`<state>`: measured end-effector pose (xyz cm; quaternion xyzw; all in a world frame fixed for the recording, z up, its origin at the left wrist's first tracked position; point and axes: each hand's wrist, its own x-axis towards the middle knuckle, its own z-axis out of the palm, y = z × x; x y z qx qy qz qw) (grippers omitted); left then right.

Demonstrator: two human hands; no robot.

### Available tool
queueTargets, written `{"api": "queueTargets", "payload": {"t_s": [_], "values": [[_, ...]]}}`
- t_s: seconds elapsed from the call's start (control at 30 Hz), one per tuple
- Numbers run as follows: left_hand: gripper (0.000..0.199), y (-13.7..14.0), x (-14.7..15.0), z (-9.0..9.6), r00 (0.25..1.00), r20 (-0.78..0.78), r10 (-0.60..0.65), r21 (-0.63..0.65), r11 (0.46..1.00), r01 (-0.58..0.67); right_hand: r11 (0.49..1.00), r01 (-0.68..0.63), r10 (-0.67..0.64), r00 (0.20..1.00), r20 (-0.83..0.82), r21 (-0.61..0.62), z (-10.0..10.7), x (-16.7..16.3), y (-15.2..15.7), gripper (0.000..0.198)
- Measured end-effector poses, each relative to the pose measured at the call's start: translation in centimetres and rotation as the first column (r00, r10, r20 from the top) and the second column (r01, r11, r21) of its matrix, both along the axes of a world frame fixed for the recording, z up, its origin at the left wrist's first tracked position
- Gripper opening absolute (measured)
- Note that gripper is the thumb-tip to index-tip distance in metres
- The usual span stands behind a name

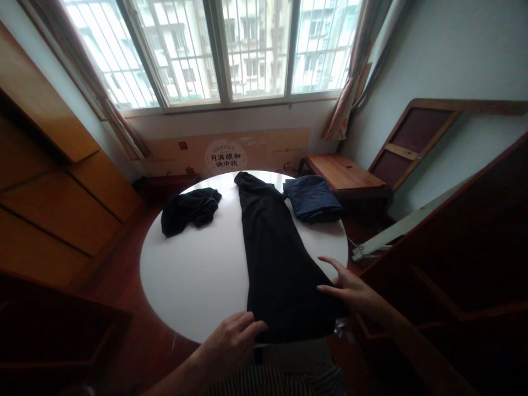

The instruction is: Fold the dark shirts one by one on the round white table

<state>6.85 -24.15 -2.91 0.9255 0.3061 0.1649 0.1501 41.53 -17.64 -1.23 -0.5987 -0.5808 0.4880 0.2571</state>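
Note:
A long black garment (pixel 278 253) lies lengthwise down the white round table (pixel 193 280), narrow at the far end and wide at the near edge. It looks folded along its length; its exact kind is hard to tell. At its near left corner, my left hand (pixel 233 335) has its fingers closed on the cloth. My right hand (pixel 350 289) is at the near right edge, thumb and forefinger spread wide, the thumb touching the fabric. Its other fingers are partly hidden. A crumpled black cloth item (pixel 192 209) rests at the table's far left. Dark blue folded clothing (pixel 312 199) sits at the far right.
Behind the table, a printed cardboard panel (pixel 173 151) stands under the barred window. A low wooden table (pixel 346 171) is at the back right, near a leaning wooden frame (pixel 412 148). Wooden cabinets (pixel 61 209) line the left, and dark furniture (pixel 462 264) is close on the right.

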Motion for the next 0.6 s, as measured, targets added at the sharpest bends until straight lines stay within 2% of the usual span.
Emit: {"api": "queueTargets", "payload": {"t_s": [0.1, 0.23, 0.37, 0.47, 0.53, 0.6], "values": [[0.037, -0.5, -0.1, 0.3, 0.998, -0.045, -0.05, 0.014, 0.999, 0.05, 1.0, -0.02, 0.02, 0.997, 0.071, -0.005, 0.6, 0.4, -0.5, 0.094], [0.033, -0.6, -0.2, 1.5, 0.995, -0.055, -0.086, -0.068, 0.994, 0.082, 0.996, -0.08, 0.086, 0.989, 0.119, -0.049, 1.4, 0.1, -1.4, 0.092], [0.02, 0.7, -0.9, 2.9, 0.999, -0.006, -0.04, -0.133, 0.99, 0.039, 0.994, -0.071, 0.08, 0.99, 0.118, -0.078, 1.4, -0.3, -2.5, 0.095], [0.036, 2.1, -1.4, 3.0, 1.0, 0.006, 0.004, -0.098, 0.995, -0.003, 0.999, -0.037, 0.037, 0.988, 0.149, -0.003, 1.1, -0.4, -3.1, 0.094], [0.048, 2.5, -1.4, 2.4, 0.997, -0.039, -0.062, -0.05, 0.997, 0.06, 0.997, -0.031, 0.018, 0.982, 0.189, 0.067, 0.8, -0.2, -3.4, 0.094], [0.044, 2.5, -1.3, 1.5, 0.986, -0.098, -0.132, 0.017, 0.991, 0.135, 0.991, -0.044, 0.013, 0.971, 0.237, 0.123, 0.5, 0.0, -3.8, 0.094]]}}
